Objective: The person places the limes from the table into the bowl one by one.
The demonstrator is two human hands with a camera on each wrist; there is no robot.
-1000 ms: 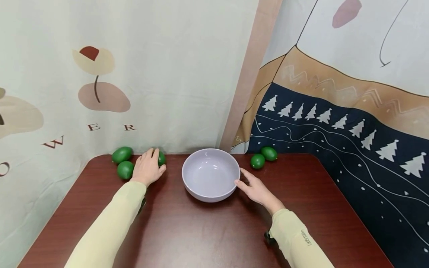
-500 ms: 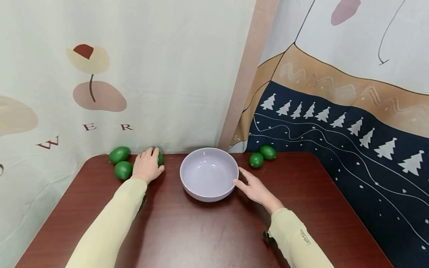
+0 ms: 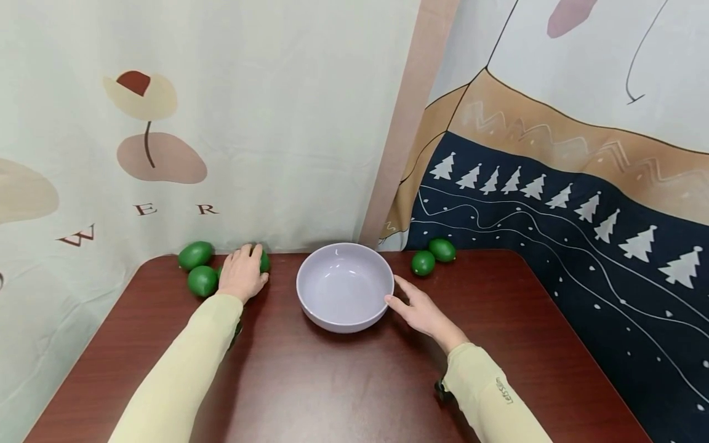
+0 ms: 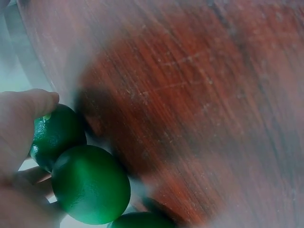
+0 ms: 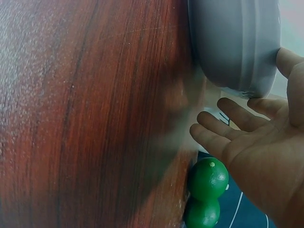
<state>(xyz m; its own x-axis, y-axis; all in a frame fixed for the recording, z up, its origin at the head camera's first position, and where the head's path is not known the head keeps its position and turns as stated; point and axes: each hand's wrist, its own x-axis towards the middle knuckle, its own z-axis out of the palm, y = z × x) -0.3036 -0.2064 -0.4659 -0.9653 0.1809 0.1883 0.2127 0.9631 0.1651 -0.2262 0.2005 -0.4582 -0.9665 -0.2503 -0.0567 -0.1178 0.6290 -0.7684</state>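
Observation:
My left hand (image 3: 242,275) reaches over a group of green limes at the table's back left. In the left wrist view, its thumb and fingers hold one lime (image 4: 59,133) from both sides, and a second lime (image 4: 90,185) lies right against it. The hand covers part of the group from above. A pale lilac bowl (image 3: 344,286) stands upright at the back middle, with nothing inside. At the bowl's right side is my right hand (image 3: 423,311), thumb and index fingertips touching it near the rim. Its other fingers (image 5: 213,137) extend loosely below the bowl's side.
Two more limes (image 3: 423,263) sit together at the back right of the brown wooden table (image 3: 332,387). Left of my left hand lie further limes (image 3: 196,255). Printed curtains (image 3: 277,123) hang right behind the table's back edge.
The head view has shifted slightly, so everything appears a little further left. Both hands keep their places at the limes and the bowl.

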